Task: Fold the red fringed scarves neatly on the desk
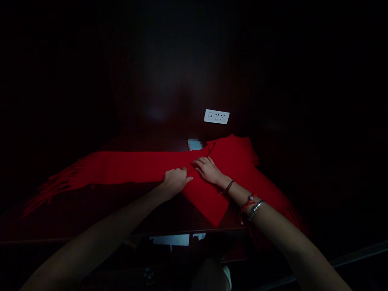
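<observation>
Your left hand (176, 180) grips a fold of the red scarf (127, 165) on the counter (169, 220), and your right hand (209, 170) lies flat and open on it, just beside.

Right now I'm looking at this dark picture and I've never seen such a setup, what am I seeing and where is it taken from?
No machine here: one camera on a person's head looks forward and down at their own two bare hands. On a dark table lies a long red scarf with fringed ends. The left hand is curled shut on a fold of it; the right hand, bracelets on its wrist, rests flat and open on the cloth. Farther back lies a white socket plate.
</observation>
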Demonstrator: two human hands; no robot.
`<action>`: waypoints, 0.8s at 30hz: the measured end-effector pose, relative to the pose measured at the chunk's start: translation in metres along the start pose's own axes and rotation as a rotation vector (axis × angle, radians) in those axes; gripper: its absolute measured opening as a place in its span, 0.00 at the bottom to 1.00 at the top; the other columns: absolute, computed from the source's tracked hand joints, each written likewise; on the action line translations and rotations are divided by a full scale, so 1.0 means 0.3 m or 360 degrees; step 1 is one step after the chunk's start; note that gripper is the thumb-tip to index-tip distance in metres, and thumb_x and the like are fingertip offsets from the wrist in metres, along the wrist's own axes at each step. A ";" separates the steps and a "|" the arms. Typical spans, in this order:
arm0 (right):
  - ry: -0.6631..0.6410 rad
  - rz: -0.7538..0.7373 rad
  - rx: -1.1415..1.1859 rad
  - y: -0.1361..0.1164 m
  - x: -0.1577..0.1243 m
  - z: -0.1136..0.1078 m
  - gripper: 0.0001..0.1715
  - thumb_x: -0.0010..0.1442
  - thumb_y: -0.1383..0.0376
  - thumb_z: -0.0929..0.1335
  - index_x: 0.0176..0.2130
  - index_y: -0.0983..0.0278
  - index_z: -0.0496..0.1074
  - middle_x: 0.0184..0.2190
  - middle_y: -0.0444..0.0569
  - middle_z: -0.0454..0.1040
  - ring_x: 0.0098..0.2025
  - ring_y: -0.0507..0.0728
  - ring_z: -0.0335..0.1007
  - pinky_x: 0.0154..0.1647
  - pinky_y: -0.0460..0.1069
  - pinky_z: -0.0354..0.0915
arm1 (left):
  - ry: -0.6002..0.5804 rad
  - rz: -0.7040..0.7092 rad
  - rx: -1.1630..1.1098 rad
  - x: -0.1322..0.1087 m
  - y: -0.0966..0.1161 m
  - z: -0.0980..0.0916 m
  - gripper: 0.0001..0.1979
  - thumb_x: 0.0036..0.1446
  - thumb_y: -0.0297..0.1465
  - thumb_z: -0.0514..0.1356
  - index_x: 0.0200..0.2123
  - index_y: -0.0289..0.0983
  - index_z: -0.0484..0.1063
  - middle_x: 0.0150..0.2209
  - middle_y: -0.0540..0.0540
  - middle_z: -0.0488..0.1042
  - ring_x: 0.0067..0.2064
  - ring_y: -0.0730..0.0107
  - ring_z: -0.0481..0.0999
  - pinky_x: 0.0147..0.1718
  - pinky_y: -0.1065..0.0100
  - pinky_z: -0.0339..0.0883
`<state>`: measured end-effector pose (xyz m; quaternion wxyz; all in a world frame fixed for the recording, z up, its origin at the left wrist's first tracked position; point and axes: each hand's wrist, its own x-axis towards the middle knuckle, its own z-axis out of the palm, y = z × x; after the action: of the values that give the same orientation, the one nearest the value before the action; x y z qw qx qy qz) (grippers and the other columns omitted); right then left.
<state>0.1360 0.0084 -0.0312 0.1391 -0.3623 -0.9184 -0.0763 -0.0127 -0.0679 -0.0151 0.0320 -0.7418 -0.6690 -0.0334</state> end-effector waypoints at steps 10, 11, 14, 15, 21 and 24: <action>-0.0151 -0.0269 0.0248 -0.026 0.009 -0.110 0.14 0.60 0.66 0.55 0.34 0.67 0.66 0.32 0.49 0.66 0.35 0.51 0.61 0.41 0.47 0.57 | -0.0646 0.0352 -0.0949 0.015 -0.077 -0.081 0.15 0.53 0.31 0.45 0.22 0.33 0.67 0.24 0.47 0.72 0.25 0.72 0.68 0.24 0.73 0.59; -0.0239 -0.0325 0.0294 -0.033 0.004 -0.114 0.13 0.60 0.66 0.56 0.34 0.67 0.67 0.32 0.49 0.67 0.35 0.51 0.62 0.41 0.46 0.58 | -0.0788 0.0388 -0.0982 0.007 -0.083 -0.094 0.15 0.52 0.30 0.45 0.20 0.34 0.66 0.20 0.48 0.70 0.22 0.74 0.66 0.22 0.73 0.58; -0.0311 -0.0356 0.0272 -0.056 -0.016 -0.088 0.13 0.58 0.64 0.58 0.40 0.65 0.66 0.39 0.51 0.66 0.43 0.53 0.60 0.48 0.50 0.54 | -0.1063 0.0322 -0.0766 -0.007 -0.097 -0.109 0.14 0.48 0.28 0.46 0.15 0.34 0.65 0.12 0.49 0.65 0.17 0.74 0.63 0.19 0.73 0.55; -0.0254 -0.0300 0.0236 -0.060 -0.023 -0.073 0.16 0.58 0.62 0.58 0.44 0.65 0.65 0.43 0.53 0.65 0.47 0.55 0.57 0.51 0.53 0.51 | -0.1079 0.0277 -0.0685 -0.007 -0.102 -0.107 0.14 0.47 0.28 0.47 0.14 0.35 0.65 0.11 0.49 0.65 0.16 0.74 0.63 0.18 0.73 0.56; -0.0145 0.0258 0.0143 -0.029 -0.054 -0.007 0.33 0.57 0.49 0.52 0.57 0.60 0.47 0.59 0.52 0.44 0.59 0.63 0.34 0.53 0.66 0.37 | -0.0701 0.0139 -0.0407 0.022 -0.117 -0.083 0.13 0.49 0.35 0.51 0.19 0.36 0.69 0.20 0.47 0.71 0.23 0.70 0.69 0.24 0.72 0.61; -0.0289 0.0322 0.0157 -0.022 -0.064 0.016 0.34 0.57 0.48 0.48 0.58 0.61 0.46 0.59 0.51 0.44 0.60 0.62 0.35 0.55 0.64 0.36 | -0.0127 0.0016 -0.0263 0.032 -0.103 -0.070 0.16 0.53 0.38 0.47 0.33 0.36 0.70 0.35 0.41 0.72 0.36 0.62 0.71 0.32 0.67 0.63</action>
<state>0.1440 -0.0076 -0.0420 0.0800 -0.4512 -0.8887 0.0166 -0.0427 -0.0572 0.0067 -0.0559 -0.7460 -0.6610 -0.0587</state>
